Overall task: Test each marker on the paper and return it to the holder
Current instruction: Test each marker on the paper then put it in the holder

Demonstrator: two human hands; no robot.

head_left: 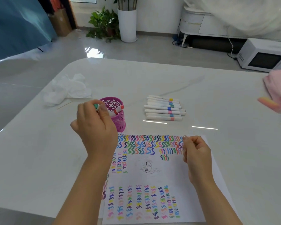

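Note:
A white paper (172, 174) covered in coloured squiggles lies at the near table edge. Behind its left corner stands a magenta mesh holder (118, 120) with a red-capped marker (118, 110) leaning inside. My left hand (94, 127) hovers beside the holder's left rim, fingers closed on a green-capped marker (96, 106) whose cap pokes out at the top. My right hand (195, 153) rests over the paper's upper right part with fingers curled together; nothing shows in it. A pile of several white markers (164, 108) lies to the right of the holder.
Crumpled white tissue (66, 90) sits at the back left of the white table (201, 88). A pink cloth (279, 88) and an orange-pink block (268, 103) lie at the right edge. Beyond are potted plants, a white cabinet and a microwave on the floor.

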